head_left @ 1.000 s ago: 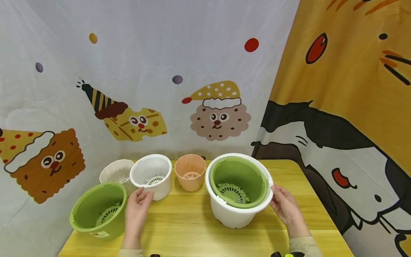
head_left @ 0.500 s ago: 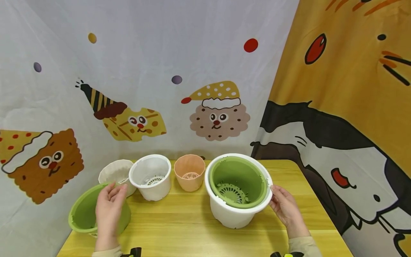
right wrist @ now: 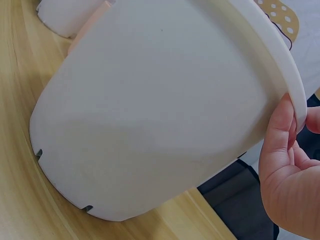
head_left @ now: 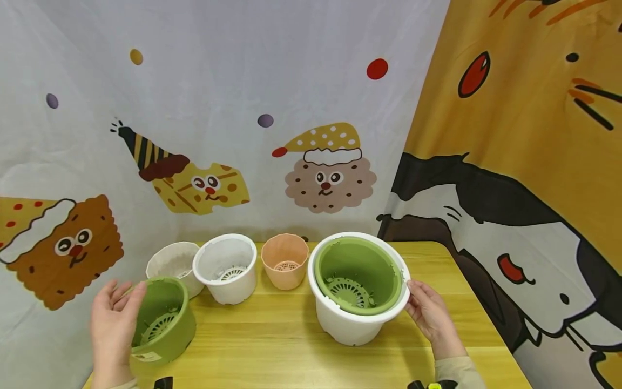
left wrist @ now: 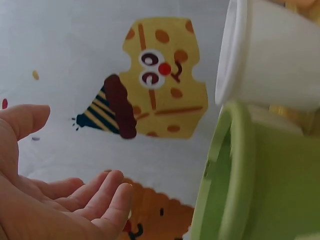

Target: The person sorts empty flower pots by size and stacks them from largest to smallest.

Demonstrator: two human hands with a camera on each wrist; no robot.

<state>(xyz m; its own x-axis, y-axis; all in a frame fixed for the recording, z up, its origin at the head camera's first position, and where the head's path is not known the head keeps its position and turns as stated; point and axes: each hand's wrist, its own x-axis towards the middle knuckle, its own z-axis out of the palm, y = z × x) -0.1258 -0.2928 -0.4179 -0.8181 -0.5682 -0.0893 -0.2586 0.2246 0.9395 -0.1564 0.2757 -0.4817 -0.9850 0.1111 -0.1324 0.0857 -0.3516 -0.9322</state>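
At right on the table (head_left: 257,346), pinching a likely light, stiff white pot (head_left: 346,329) by its rim (head_left: 362,319), the best hold, with right hand (head_left: 430,310), left hand (head_left: 114,321) spread.

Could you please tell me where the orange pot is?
In the head view, the orange pot stands slightly left of centre, between the smaller white pot at left and the larger white pot at right.

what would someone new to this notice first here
Probably the large white pot at the right of the table, with a green pot nested inside and the right hand pinching the white rim. Next, likely the party-hatted cartoon cheese on the backdrop behind, and the left hand beside another green pot at far left.
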